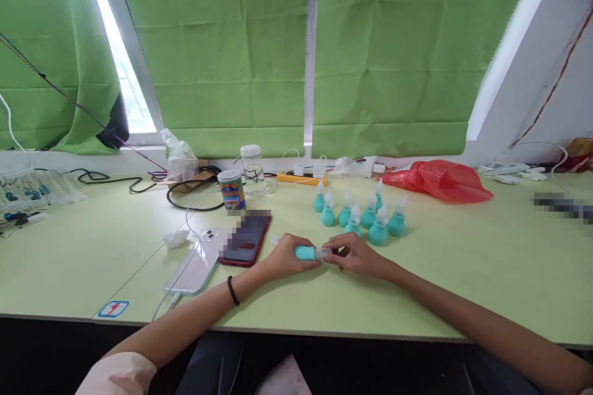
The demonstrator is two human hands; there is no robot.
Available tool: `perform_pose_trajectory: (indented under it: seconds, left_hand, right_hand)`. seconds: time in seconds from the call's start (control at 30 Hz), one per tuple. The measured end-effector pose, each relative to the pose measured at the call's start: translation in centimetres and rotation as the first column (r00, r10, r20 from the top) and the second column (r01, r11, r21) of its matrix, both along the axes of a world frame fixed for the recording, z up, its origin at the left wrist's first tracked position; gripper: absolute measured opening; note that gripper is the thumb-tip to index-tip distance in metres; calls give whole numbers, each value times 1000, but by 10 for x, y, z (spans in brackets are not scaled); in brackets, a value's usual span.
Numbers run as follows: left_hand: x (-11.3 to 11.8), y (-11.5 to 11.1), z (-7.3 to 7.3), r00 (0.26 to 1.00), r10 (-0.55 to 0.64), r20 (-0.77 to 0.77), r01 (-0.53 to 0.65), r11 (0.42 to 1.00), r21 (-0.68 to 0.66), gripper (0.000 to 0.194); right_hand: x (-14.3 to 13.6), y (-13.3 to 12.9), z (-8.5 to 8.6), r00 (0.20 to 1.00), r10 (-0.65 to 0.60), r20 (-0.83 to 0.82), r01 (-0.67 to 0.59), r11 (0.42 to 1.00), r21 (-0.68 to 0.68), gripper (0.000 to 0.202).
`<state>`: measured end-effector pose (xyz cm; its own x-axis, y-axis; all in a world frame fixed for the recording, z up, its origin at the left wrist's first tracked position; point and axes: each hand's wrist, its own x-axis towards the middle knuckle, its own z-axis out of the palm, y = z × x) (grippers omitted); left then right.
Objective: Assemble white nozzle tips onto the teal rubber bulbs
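Note:
My left hand [288, 255] is closed around the teal bulb of a nasal aspirator [304, 253], which lies sideways above the table's front part. At the bulb's right end, the fingers of my right hand [354, 253] pinch its clear tip. Part of the bulb is hidden by my left fingers. Just behind my right hand stand several similar teal bulbs [377, 233] with pale, pointed tips, upright in a loose group. A small whitish piece [275, 240] shows beside my left hand.
Left of my hands lie a dark phone [245, 241] in a red case and a pale phone [194, 265] with a cable. Behind them are a printed can [231, 191] and a clear jar [252, 173]. A red plastic bag [435, 182] lies at the back right, near an orange power strip [291, 179].

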<state>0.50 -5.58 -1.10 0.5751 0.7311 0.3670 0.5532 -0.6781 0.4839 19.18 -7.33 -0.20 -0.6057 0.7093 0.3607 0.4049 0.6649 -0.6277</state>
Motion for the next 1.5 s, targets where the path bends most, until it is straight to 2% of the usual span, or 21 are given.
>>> perform_pose_trajectory:
  seconds: [0.13,0.3,0.5,0.6,0.73,0.8,0.9,0.97,1.03,1.13,1.23,1.3,1.37,1.43,1.5]
  left_hand:
    - [0,-2,1,1000,-21,-17,22,997,69,20]
    - [1,-5,0,1000,-21,-20,25,984,178,17]
    - [3,-12,2,999,-33,-23,37,969,245,19]
    - [4,-13,2,1000,9,-1,-8,960,281,20]
    - [6,-12,2,998,58,24,-62,964,258,24]
    - [7,-12,5,994,102,49,-111,969,220,30]
    - [8,-14,12,983,141,117,-155,980,122,40]
    - [8,-16,17,985,84,149,-94,994,64,44]
    - [8,-18,19,986,-5,168,0,1000,25,49]
    - [8,-19,18,977,-121,178,128,991,-31,54]
    - [8,-22,13,968,-187,165,200,977,-68,60]
    - [7,-23,14,970,-208,123,214,976,-31,65]
    - [3,-21,21,978,-197,68,192,979,65,65]
    - [-4,-15,33,992,-126,12,121,973,199,56]
    - [-15,-5,49,997,-4,-77,29,945,326,45]
  right_hand:
    - [-1,4,-7,992,5,-126,-40,959,-280,29]
    - [-3,5,-6,971,-61,-231,-61,873,-484,31]
    - [-5,3,1,935,-153,-320,-95,761,-642,27]
    - [-6,4,-1,915,-206,-347,-108,704,-702,26]
    - [-10,4,-3,884,-282,-373,-100,666,-739,27]
    - [-13,2,-2,844,-323,-428,-99,690,-717,28]
    - [-17,1,-2,769,-344,-538,-72,791,-608,28]
    - [-18,2,-4,739,-326,-590,-34,856,-516,29]
    - [-18,4,-6,722,-311,-618,0,893,-449,28]
    - [-17,6,-9,727,-293,-620,4,906,-424,26]
    - [-17,5,-8,757,-263,-598,-14,908,-418,25]
    - [-18,4,-6,757,-243,-606,-2,927,-375,23]
    - [-18,4,-5,737,-259,-625,37,938,-345,23]
    - [-18,4,-4,705,-302,-641,78,932,-354,25]
    - [-18,3,-2,683,-323,-655,88,927,-366,27]
